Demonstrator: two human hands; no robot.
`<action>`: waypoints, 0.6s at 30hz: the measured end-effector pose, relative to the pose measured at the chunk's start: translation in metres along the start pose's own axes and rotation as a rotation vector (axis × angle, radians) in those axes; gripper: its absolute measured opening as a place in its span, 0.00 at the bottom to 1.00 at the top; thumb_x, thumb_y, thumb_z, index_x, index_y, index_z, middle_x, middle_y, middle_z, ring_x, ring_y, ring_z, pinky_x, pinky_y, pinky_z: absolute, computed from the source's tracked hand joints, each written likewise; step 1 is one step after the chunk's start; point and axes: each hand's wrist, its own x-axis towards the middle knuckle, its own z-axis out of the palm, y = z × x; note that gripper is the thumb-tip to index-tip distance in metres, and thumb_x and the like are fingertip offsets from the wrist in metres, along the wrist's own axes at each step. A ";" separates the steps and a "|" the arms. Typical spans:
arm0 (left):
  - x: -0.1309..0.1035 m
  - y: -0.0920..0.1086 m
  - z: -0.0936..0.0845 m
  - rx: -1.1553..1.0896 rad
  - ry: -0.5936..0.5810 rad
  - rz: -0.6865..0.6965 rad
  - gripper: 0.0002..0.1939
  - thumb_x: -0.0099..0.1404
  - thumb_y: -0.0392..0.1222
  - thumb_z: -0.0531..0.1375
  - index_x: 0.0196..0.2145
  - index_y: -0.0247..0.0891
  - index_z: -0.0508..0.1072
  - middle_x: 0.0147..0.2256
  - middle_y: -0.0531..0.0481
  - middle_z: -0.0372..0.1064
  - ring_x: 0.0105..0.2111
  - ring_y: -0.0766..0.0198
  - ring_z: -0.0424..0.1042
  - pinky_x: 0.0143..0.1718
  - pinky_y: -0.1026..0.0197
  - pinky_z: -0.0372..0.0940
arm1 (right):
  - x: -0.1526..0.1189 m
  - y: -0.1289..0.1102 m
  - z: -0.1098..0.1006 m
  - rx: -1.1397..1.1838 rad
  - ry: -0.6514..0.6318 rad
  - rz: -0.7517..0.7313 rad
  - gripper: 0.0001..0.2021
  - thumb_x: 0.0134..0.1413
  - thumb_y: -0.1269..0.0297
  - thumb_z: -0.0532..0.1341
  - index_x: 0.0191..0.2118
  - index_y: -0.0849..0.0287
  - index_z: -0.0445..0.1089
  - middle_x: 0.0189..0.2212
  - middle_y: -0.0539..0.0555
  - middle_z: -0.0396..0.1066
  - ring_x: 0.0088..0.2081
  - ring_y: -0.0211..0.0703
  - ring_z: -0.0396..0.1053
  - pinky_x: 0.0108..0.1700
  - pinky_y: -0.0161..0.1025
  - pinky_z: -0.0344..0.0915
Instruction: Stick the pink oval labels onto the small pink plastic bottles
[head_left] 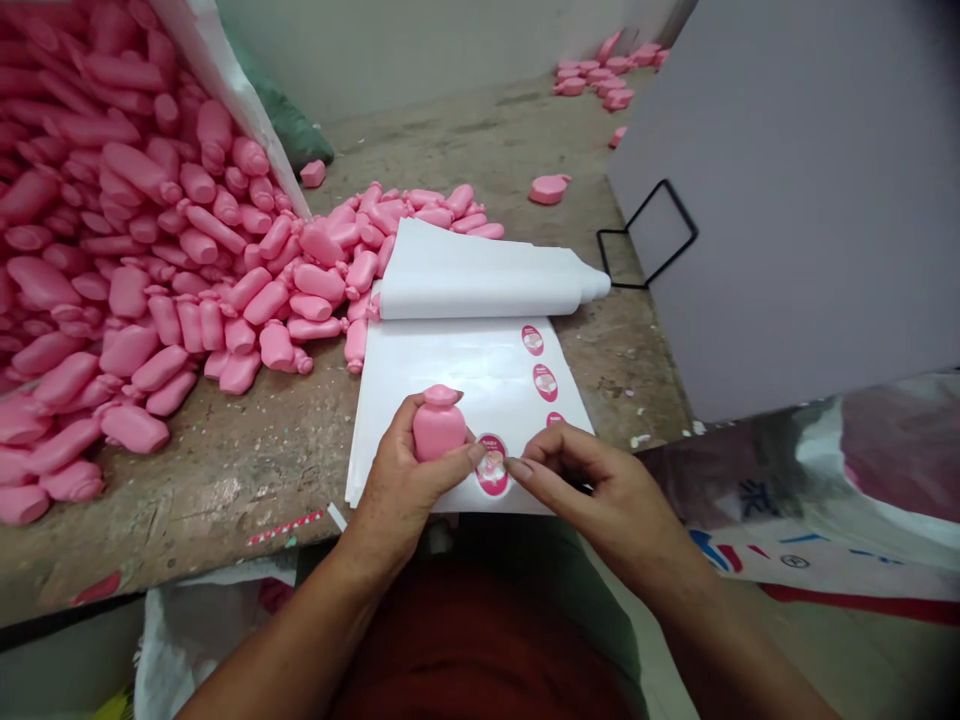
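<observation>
My left hand (394,490) is wrapped round a small pink plastic bottle (440,428), its neck end pointing away from me. Between the two hands is an oval pink label (493,468) with "BABY" printed at its top. My right hand (600,485) pinches the label's right edge between thumb and finger, while my left thumb tip touches its left edge. Beneath both hands lies a white label sheet (439,350), with a few oval labels (545,382) along its right side. The sheet's far part is folded back into a loose roll (480,285).
A big heap of pink bottles (135,300) spills from a white sack (255,110) at the left. One bottle (550,189) lies apart, and several more (600,75) sit at the back. A grey panel (795,200) with a black wire stand (671,235) rises at the right of the worn table (217,470).
</observation>
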 end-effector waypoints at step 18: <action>0.002 -0.004 0.001 0.037 0.012 0.013 0.23 0.55 0.42 0.71 0.47 0.42 0.69 0.33 0.55 0.72 0.31 0.70 0.70 0.35 0.66 0.66 | 0.004 0.006 0.001 0.019 0.006 0.007 0.14 0.53 0.54 0.64 0.23 0.55 0.66 0.20 0.46 0.62 0.23 0.37 0.58 0.25 0.35 0.55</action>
